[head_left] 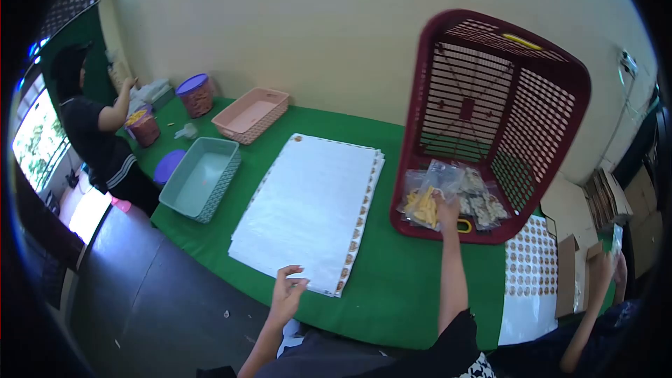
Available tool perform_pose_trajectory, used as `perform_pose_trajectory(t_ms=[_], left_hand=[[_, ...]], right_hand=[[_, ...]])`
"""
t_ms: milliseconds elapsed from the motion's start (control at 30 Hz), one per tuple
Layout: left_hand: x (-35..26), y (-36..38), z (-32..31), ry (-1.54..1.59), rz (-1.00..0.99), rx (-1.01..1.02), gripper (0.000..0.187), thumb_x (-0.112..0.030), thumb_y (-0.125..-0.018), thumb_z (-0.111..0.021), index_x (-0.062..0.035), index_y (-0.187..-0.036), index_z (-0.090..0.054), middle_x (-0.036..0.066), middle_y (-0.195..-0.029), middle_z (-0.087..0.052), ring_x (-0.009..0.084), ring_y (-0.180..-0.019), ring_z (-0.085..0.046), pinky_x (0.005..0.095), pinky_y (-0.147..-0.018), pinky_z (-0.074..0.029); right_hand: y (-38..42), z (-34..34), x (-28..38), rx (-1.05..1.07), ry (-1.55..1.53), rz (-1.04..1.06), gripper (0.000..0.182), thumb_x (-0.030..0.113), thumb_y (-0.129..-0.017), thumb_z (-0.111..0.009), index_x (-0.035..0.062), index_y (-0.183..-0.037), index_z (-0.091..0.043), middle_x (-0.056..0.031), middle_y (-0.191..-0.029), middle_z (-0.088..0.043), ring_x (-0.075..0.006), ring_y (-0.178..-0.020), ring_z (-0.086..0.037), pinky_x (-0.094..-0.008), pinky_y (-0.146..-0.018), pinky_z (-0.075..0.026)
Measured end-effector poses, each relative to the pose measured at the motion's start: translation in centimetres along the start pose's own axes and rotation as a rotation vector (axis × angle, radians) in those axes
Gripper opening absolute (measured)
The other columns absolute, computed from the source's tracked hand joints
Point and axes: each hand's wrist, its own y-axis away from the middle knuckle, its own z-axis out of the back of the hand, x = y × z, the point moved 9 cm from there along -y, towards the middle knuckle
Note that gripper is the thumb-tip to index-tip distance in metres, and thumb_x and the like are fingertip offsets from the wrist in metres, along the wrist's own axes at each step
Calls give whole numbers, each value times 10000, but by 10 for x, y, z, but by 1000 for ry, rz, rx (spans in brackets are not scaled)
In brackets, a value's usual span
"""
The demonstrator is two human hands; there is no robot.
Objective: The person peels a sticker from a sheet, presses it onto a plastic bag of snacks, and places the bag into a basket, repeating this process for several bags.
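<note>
My right hand [446, 211] reaches into a large maroon basket [411, 133] that lies tipped on its side, opening toward me. Its fingers are closed on a clear plastic bag [448, 173] among the packets. Beside it are a bag of yellow sticks [421, 206] and bags of pale pieces [484, 208]. My left hand [287, 294] hovers at the lower edge of a stack of white sheets [308, 203], fingers apart and curved, holding nothing. Round brown stickers line the stack's right edge.
On the green table [357, 318] stand a green basket [201, 182], a pink basket [252, 113] and purple-lidded tubs [196, 98]. A person [98, 119] stands at the far left. At the right, another person's hands [610, 266] hold a small packet near a cardboard box [568, 276].
</note>
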Motion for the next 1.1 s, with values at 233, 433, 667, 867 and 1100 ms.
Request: perform_pose_trajectory(t_ms=[233, 433, 667, 867, 1100], left_hand=[[29, 33, 155, -42, 102, -467, 200, -107, -806, -504, 4, -967, -463, 76, -843, -527, 120, -743, -529, 236, -668, -417], [45, -5, 214, -8, 110, -476, 184, -116, -803, -514, -10, -948, -474, 67, -832, -526, 119, -738, -525, 220, -642, -410], [40, -106, 217, -230, 50, -143, 224, -140, -782, -548, 10, -938, -486, 105, -908, -534, 179, -824, -546, 274, -660, -445], [47, -174, 212, -387, -71, 59, 199, -140, -759, -558, -9, -905, -523, 125, -875, -525, 245, -817, -540, 334, -694, -432], [72, -208, 202, -684, -221, 155, 174, -194, -746, -544, -85, -880, -560, 78, -882, -516, 243, -891, -457, 350, -780, -312]], right_hand=[[-27, -58, 23, 103, 182, 168, 453, 196, -733, -623, -55, -1036, -398, -140, -920, -545, -193, -808, -523, -316, -744, -411], [-29, 15, 69, -541, 282, 320, 455, 147, -784, -550, -46, -1122, -315, -174, -1121, -386, -196, -966, -426, -292, -816, -360], [136, -43, 235, -525, 5, 631, 280, 55, -805, -476, -13, -1064, -396, -98, -1007, -433, -176, -914, -454, -280, -799, -380], [148, -201, 238, -57, -257, 505, 212, 5, -782, -454, -2, -991, -422, -68, -911, -462, -123, -799, -471, -236, -735, -392], [82, -327, 184, 188, -342, 218, 171, 62, -775, -517, 12, -932, -470, -52, -830, -482, -113, -749, -477, -232, -646, -418]])
